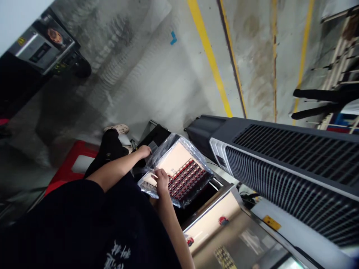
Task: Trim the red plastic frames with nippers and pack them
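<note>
A clear plastic bag lies in front of me, with a cream-coloured sheet or tray inside it. Rows of small dark parts with red edges cover its lower right half. My left hand is closed on the loose plastic at the bag's left end. My right hand lies over the bag's near side, with thumb and fingers pinching the plastic by the cream surface. Both hands' fingertips are partly hidden.
A large grey machine with a ribbed grille stands to the right. Nearer is a metal-edged bench with red knobs. A red stool is at the left. Yellow lines cross the grey floor, where a blue piece lies.
</note>
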A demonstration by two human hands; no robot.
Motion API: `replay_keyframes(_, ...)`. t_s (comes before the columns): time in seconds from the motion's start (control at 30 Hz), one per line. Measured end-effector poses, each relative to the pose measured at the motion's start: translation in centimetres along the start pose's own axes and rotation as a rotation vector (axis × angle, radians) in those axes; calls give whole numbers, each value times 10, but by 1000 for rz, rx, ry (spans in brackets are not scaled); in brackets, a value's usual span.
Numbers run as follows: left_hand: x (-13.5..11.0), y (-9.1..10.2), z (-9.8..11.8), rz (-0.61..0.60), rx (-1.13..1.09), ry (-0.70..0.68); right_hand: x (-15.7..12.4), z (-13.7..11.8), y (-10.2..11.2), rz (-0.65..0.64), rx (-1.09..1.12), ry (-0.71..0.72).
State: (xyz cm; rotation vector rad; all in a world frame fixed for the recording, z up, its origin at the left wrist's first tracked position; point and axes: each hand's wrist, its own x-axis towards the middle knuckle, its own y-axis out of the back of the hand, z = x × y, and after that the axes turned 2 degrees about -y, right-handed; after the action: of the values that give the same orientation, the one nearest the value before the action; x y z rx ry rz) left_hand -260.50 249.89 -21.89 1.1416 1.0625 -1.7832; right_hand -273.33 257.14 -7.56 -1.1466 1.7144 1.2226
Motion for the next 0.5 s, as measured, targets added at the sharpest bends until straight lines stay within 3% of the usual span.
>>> replay_keyframes(0.2, -9, -9, 0, 73, 73, 7, 3, 1, -2, 3, -16, -9)
replay_keyframes(0.5, 0, -16, 7, 206, 34, 50, 4, 4, -3, -16, -18, -7)
